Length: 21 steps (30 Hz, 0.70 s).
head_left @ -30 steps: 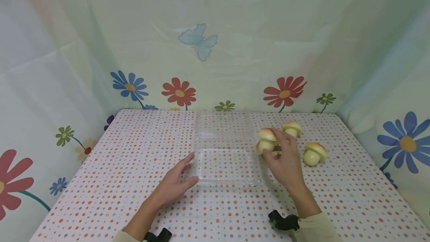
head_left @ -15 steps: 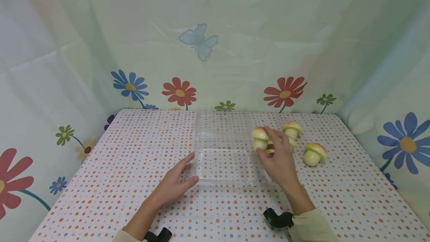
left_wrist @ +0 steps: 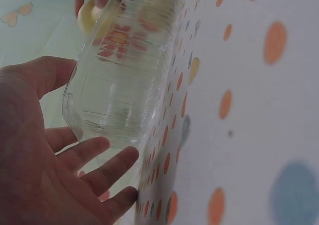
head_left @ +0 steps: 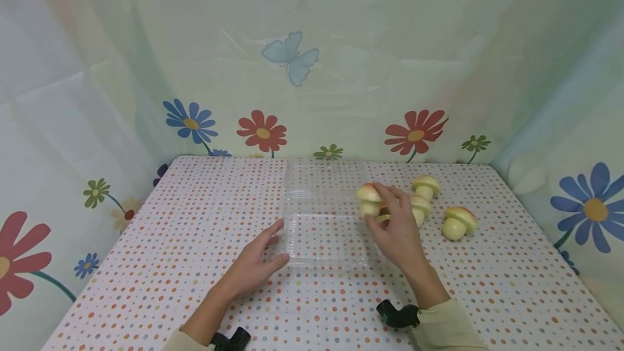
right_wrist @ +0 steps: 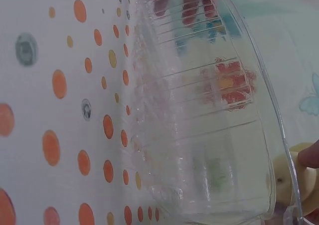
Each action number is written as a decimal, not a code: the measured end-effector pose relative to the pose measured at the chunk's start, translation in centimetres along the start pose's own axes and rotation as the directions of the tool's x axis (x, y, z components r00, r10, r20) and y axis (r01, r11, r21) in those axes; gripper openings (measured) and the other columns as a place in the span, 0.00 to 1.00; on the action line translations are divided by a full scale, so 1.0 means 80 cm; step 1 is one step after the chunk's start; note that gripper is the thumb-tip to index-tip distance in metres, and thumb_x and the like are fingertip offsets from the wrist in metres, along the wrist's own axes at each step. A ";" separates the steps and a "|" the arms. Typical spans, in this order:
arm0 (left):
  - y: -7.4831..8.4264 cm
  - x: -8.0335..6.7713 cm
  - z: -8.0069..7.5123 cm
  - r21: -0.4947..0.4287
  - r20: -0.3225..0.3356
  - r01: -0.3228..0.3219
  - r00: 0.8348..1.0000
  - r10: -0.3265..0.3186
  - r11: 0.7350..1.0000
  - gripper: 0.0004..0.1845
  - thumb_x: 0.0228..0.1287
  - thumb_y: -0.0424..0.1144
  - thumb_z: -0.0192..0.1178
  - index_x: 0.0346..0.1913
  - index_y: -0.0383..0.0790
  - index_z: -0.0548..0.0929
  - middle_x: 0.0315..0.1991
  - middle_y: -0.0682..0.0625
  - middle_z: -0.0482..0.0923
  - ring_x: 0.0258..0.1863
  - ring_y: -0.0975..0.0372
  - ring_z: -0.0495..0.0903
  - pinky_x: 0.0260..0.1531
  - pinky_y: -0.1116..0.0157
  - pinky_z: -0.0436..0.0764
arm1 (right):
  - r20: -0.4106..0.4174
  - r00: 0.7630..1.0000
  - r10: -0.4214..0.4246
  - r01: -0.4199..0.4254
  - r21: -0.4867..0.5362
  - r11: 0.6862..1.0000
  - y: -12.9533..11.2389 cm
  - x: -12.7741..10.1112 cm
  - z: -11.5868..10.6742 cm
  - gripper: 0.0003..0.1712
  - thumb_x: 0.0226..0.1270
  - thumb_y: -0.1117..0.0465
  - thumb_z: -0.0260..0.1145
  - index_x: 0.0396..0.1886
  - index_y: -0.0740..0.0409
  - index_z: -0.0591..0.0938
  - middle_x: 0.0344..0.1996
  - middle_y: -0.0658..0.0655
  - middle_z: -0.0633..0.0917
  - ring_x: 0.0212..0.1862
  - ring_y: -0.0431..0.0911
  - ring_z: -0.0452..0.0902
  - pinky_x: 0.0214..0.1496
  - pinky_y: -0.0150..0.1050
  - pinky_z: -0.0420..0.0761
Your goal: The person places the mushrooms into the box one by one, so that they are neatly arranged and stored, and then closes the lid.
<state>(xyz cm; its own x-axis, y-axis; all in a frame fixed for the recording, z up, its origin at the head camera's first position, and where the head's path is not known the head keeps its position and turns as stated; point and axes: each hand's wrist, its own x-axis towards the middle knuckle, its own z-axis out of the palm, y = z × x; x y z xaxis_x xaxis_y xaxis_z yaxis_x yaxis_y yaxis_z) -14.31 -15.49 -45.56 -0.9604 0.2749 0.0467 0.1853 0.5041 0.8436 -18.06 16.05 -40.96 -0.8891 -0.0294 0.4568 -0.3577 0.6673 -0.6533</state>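
My right hand (head_left: pixel 397 232) pinches a toy mushroom (head_left: pixel 369 194) with a pale stem and reddish-yellow cap, at the right rim of a clear plastic clamshell box (head_left: pixel 326 261). A second yellow and reddish piece (head_left: pixel 383 218) shows between the fingers; whether it is held too is unclear. The right wrist view shows the mushroom (right_wrist: pixel 284 180) partly behind the box's clear rim. My left hand (head_left: pixel 253 264) rests at the box's left side, fingers spread. In the left wrist view its thumb (left_wrist: pixel 57 73) touches the rim, and its other fingers lie along the wall.
Several more toy mushrooms stand or lie right of the box: one at the back (head_left: pixel 426 186), one beside the right hand (head_left: pixel 420 207), one farther right (head_left: pixel 458 222). The box's lid (head_left: pixel 324 177) lies opened toward the back. A dotted cloth (head_left: pixel 195 232) covers the table.
My right hand has carried the mushroom leftward from beside the box to its right rim, uncovering another mushroom behind it. The left hand and the box have stayed in place.
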 end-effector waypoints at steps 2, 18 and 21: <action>0.000 0.000 -0.001 -0.002 -0.004 -0.005 1.000 0.005 1.000 0.41 0.75 0.47 0.62 0.84 0.50 0.55 0.83 0.54 0.56 0.77 0.48 0.66 0.75 0.38 0.62 | 0.003 1.000 -0.007 0.007 0.008 1.000 -0.002 0.001 0.002 0.40 0.65 0.69 0.69 0.76 0.56 0.70 0.70 0.69 0.66 0.47 0.56 0.82 0.40 0.36 0.85; -0.002 0.001 -0.002 -0.020 0.025 -0.010 1.000 0.011 1.000 0.42 0.75 0.49 0.62 0.84 0.52 0.54 0.83 0.56 0.54 0.78 0.49 0.65 0.74 0.38 0.64 | 0.037 0.998 -0.046 0.044 0.041 0.998 -0.011 0.004 0.016 0.39 0.66 0.69 0.68 0.77 0.52 0.71 0.68 0.66 0.69 0.44 0.53 0.83 0.40 0.44 0.86; 0.000 -0.001 -0.002 -0.025 0.025 -0.011 1.000 0.011 1.000 0.42 0.75 0.49 0.62 0.84 0.52 0.54 0.83 0.56 0.54 0.78 0.49 0.65 0.74 0.38 0.64 | 0.045 0.997 -0.056 0.055 0.033 0.998 -0.013 0.005 0.019 0.39 0.66 0.68 0.68 0.77 0.53 0.70 0.68 0.67 0.68 0.43 0.52 0.83 0.40 0.44 0.86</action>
<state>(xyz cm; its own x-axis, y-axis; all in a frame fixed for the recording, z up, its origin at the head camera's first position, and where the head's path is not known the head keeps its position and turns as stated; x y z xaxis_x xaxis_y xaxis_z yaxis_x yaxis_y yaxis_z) -14.30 -15.63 -45.51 -0.9528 0.3005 0.0430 0.1903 0.4808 0.8559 -18.48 14.22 -40.98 -0.8797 -0.1004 0.4649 -0.4150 0.6397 -0.6470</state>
